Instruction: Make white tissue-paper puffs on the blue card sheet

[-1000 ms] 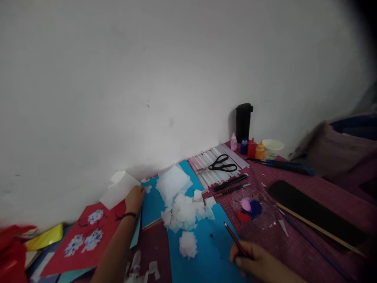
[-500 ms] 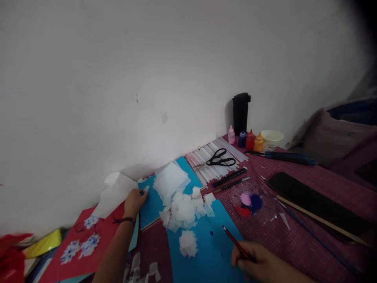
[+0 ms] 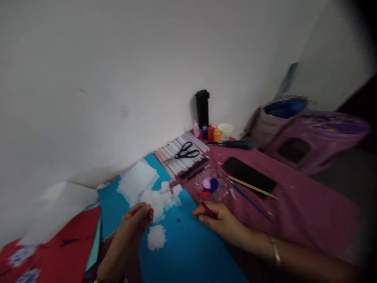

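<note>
My right hand [image 3: 216, 217] grips a red pencil [image 3: 207, 210] above the blue sheet [image 3: 188, 251], close to the clear palette [image 3: 225, 192] with pink, dark blue and red paint. Fingers drawn together, my left hand [image 3: 138, 218] hovers beside a heap of small white paper pieces [image 3: 157, 200]. Whatever sits between those fingertips is hidden and blurred. Just below it, a ruffled white paper clump [image 3: 156, 237] lies on the blue sheet, with a small dark speck [image 3: 178, 220] to its right.
Black-handled scissors [image 3: 186, 151] lie on white paper strips [image 3: 173, 159]. Paint bottles [image 3: 211, 133], a white bowl [image 3: 226, 129] and a black flask [image 3: 202, 108] stand at the back. A phone-like black slab [image 3: 247, 173] and thin brush [image 3: 250, 199] lie right; red paper [image 3: 70, 251] lies left.
The view has swung to the right. My left hand has left the blue sheet's far left edge and come in beside the paper heap. My right hand, still holding the pencil, is nearer the palette.
</note>
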{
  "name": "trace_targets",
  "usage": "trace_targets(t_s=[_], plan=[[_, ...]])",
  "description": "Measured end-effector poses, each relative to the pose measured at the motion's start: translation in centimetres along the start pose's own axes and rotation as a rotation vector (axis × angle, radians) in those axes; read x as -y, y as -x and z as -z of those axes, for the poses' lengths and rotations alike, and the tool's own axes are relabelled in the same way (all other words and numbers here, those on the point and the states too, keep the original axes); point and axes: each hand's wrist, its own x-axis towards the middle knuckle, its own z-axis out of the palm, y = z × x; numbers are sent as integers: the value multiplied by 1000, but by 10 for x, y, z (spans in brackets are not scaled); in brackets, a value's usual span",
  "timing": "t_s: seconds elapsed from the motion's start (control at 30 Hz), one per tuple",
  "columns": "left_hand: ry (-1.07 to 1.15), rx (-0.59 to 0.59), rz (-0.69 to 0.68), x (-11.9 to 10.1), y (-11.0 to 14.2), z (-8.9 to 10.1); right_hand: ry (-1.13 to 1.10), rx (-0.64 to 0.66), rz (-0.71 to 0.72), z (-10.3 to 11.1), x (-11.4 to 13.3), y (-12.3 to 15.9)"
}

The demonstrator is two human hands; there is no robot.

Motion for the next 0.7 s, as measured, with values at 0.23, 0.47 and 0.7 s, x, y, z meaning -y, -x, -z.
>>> trace_targets(t_s=[0.23, 0.47, 0.7], plan=[[-101, 462, -33, -19, 57, -86, -3, 7, 159, 3, 13, 2], [-396, 190, -277, -20, 65, -82, -361, 50, -182, -12, -7, 4], [-277, 321, -492, -9, 84, -76, -522, 31, -338, -20, -9, 12]])
